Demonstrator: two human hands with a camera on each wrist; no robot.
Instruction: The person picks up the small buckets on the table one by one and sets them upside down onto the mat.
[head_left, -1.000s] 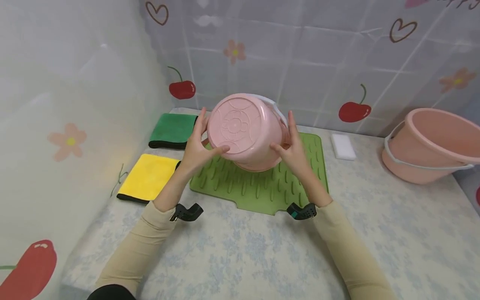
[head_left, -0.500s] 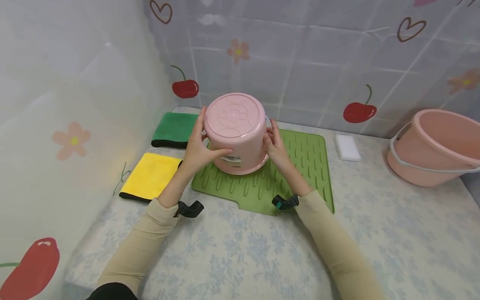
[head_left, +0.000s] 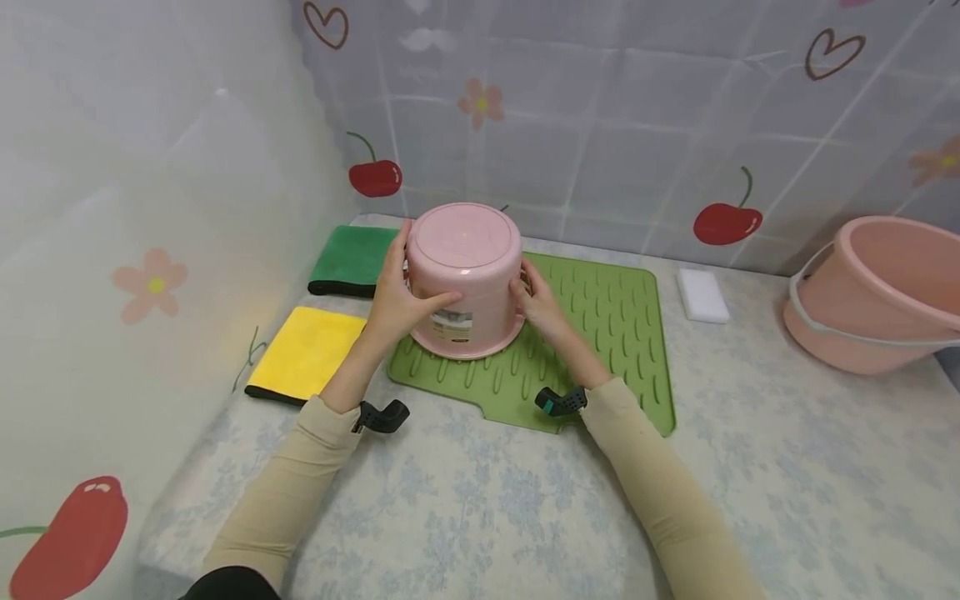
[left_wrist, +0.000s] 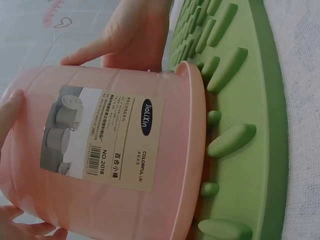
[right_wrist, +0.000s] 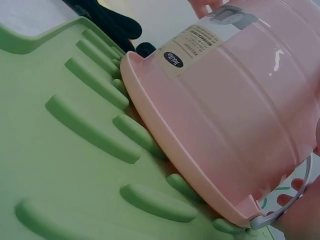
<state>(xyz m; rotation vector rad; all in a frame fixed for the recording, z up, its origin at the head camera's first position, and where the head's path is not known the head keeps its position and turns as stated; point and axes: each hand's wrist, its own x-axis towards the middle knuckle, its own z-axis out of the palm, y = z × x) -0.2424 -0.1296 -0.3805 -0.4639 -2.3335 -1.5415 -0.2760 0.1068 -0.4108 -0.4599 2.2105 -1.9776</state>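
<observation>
A small pink bucket (head_left: 467, 242) stands upside down on a green ridged drying mat (head_left: 607, 333), its base facing up. My left hand (head_left: 396, 296) holds its left side, thumb across the front wall and fingers along the side. On the opposite side, my right hand (head_left: 542, 307) grips the wall; its farther fingers are partly hidden behind the bucket. A paper label (left_wrist: 100, 135) is on the front wall. In the right wrist view the grey handle (right_wrist: 276, 217) hangs off the rim near my right fingers. The rim lies against the mat's ridges.
A larger pink bucket (head_left: 847, 312) with a pale handle stands tilted in view at the right. Between it and the mat lies a white sponge block (head_left: 702, 296). A green cloth (head_left: 352, 254) and a yellow cloth (head_left: 307, 350) lie at the left, by the plastic-covered wall.
The small bucket has turned from tilted, base toward me, to upside down, and has come down onto the mat. My right hand has moved left and lower with it.
</observation>
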